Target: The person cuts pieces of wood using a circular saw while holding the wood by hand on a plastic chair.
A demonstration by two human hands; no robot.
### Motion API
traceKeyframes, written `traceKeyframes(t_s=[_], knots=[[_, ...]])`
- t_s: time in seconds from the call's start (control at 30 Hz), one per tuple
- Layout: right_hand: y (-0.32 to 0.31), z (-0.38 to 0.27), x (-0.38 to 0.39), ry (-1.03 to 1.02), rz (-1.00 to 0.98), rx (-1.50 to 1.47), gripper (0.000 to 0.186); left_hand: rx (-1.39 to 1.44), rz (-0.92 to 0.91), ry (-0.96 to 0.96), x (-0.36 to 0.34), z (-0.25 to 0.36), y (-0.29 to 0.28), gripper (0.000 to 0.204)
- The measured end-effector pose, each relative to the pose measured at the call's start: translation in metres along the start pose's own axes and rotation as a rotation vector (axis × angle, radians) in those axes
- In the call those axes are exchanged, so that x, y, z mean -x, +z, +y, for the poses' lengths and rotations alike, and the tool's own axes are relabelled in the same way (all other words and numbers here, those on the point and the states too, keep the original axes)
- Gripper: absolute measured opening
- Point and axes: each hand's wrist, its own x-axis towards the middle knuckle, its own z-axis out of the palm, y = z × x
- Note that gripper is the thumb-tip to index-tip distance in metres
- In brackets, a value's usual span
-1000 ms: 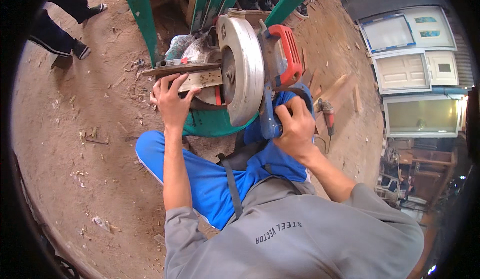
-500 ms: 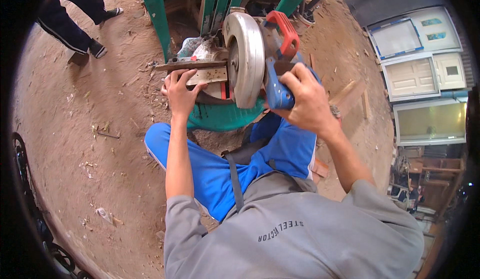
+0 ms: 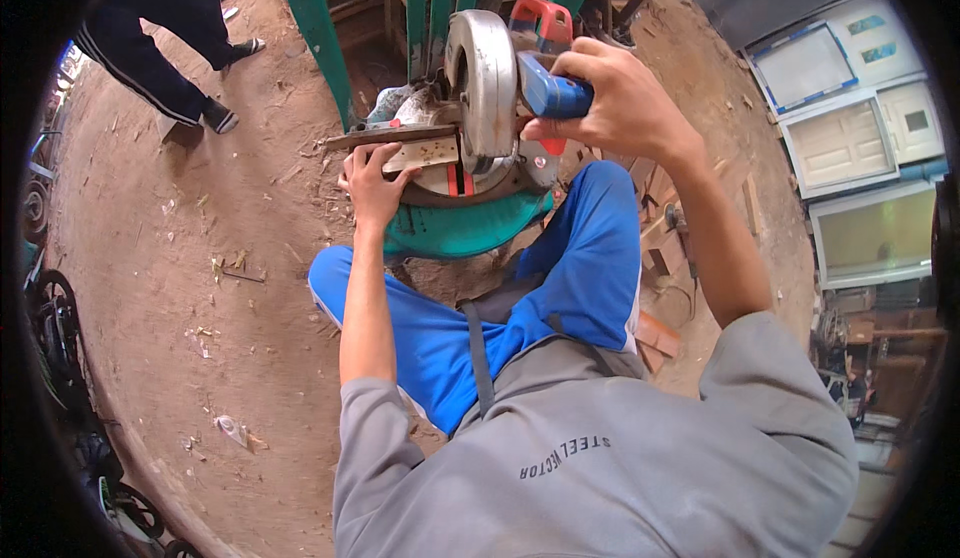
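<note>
A miter saw with a silver blade guard (image 3: 487,78) stands in front of me on a green plastic chair (image 3: 470,228). My right hand (image 3: 635,103) is closed around the saw's blue handle (image 3: 558,93), to the right of the guard. On the left, my left hand (image 3: 376,186) presses a short piece of wood (image 3: 425,155) against the metal fence (image 3: 385,138), thumb and fingers bent over it. The right end of the wood lies close to the red-edged slot below the guard. The guard hides the blade.
Another person's legs in dark trousers (image 3: 150,53) are at the far left. Wood offcuts (image 3: 655,338) lie on the dirt floor by my right knee. White doors and framed panels (image 3: 840,153) lean along the right. Bicycle wheels (image 3: 55,308) show at the left edge.
The saw head has risen away from the wood and back, with my right hand still on its handle. My left hand keeps its hold on the wood. The view has shifted slightly.
</note>
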Motion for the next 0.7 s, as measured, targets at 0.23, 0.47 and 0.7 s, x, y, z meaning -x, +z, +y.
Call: traceKeyframes(t_s=[0.23, 0.47, 0.7], knots=[[-0.005, 0.017, -0.02, -0.123, 0.003, -0.047, 0.064, -0.029, 0.015, 0.02, 0.001, 0.001, -0.001, 0.051], [-0.027, 0.027, -0.046, -0.054, -0.111, 0.021, 0.066, -0.037, -0.014, 0.042, -0.001, 0.006, -0.002, 0.049], [-0.055, 0.016, -0.036, 0.112, -0.306, -0.11, 0.066, -0.044, -0.016, 0.107, -0.006, 0.002, -0.002, 0.057]])
